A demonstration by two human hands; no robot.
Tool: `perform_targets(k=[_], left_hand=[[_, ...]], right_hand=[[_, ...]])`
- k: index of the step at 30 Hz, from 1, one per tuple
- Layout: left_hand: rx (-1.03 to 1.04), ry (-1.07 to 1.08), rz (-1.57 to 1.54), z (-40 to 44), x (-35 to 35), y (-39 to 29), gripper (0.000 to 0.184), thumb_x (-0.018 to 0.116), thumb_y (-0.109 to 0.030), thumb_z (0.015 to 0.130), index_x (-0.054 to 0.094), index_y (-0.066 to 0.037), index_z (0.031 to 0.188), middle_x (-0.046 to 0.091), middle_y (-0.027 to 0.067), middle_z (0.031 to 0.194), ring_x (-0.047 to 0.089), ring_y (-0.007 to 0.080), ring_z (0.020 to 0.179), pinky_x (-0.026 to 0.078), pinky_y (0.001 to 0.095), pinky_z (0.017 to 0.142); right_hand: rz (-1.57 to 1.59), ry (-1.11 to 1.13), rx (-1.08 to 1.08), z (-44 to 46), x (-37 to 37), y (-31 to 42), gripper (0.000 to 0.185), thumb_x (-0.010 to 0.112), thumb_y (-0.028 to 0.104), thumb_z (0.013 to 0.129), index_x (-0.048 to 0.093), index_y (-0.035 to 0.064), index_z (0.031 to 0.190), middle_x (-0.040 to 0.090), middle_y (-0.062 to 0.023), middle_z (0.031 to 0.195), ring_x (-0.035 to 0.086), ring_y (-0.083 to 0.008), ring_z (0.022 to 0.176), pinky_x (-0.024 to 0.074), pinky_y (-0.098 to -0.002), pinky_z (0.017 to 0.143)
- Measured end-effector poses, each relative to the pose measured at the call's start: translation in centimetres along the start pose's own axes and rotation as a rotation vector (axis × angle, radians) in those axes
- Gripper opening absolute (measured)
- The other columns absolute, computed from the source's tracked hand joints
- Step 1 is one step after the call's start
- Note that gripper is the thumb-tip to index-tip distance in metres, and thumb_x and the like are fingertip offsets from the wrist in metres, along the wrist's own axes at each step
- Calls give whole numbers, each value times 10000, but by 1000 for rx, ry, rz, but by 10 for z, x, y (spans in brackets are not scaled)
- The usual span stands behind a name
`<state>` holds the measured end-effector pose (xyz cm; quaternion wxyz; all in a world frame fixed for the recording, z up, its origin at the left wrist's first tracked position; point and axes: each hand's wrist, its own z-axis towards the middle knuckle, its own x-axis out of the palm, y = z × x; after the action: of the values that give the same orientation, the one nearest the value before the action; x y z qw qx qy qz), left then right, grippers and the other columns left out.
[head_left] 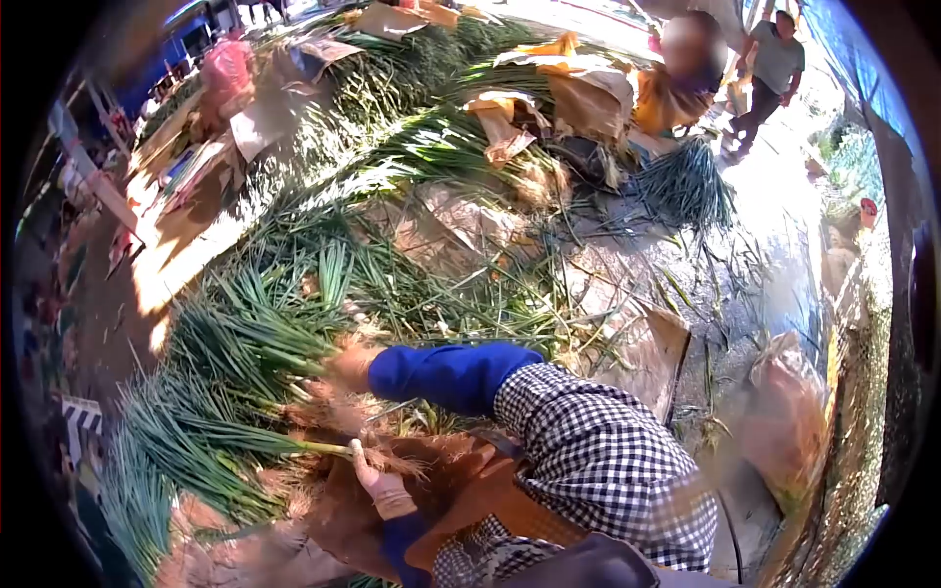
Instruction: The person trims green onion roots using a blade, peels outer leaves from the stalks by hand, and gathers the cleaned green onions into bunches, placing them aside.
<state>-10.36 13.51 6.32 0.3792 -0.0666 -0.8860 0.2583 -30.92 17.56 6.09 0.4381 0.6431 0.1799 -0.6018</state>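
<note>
My left hand is low in the view, its fingers closed around the pale root end of a green onion bunch. The bunch's long leaves point left, and its stringy roots stick out to the right of my fingers. Above it, my right hand, in a blue sleeve, reaches left to the base of a large heap of green onions. Its fingers are blurred, so I cannot see whether they grip any stalks. Tangled brown roots lie between my two hands.
Brown sheeting lies under my arms. Loose leaves and cardboard cover the ground ahead. More onion piles and torn paper wraps lie farther back. A filled plastic bag stands right. One person is near the wraps; another stands behind.
</note>
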Motion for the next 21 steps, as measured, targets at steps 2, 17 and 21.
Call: perform_targets(k=[2, 17, 21], left_hand=[[-67, 93, 52, 1, -10, 6, 267, 540, -284, 875, 562, -60, 1017, 568, 56, 974, 546, 182, 913, 469, 330, 822], [-43, 231, 251, 2, -12, 68, 395, 428, -288, 882, 538, 12, 1113, 565, 113, 1073, 555, 246, 927, 469, 373, 797], [-12, 205, 244, 14, -16, 76, 434, 407, -354, 874, 549, -14, 1102, 569, 111, 1074, 556, 264, 933, 464, 394, 814]], right_hand=[[244, 251, 196, -30, -46, 26, 290, 546, 196, 745, 564, 50, 995, 620, -148, 832, 595, -338, 837, 473, -426, 689], [306, 83, -9, -47, 8, 40, 498, 424, 470, 857, 635, 20, 831, 629, -175, 784, 593, -340, 761, 450, -431, 684], [678, -29, 145, -66, 2, 38, 507, 421, 502, 854, 591, 35, 953, 616, -188, 916, 575, -353, 889, 432, -427, 763]])
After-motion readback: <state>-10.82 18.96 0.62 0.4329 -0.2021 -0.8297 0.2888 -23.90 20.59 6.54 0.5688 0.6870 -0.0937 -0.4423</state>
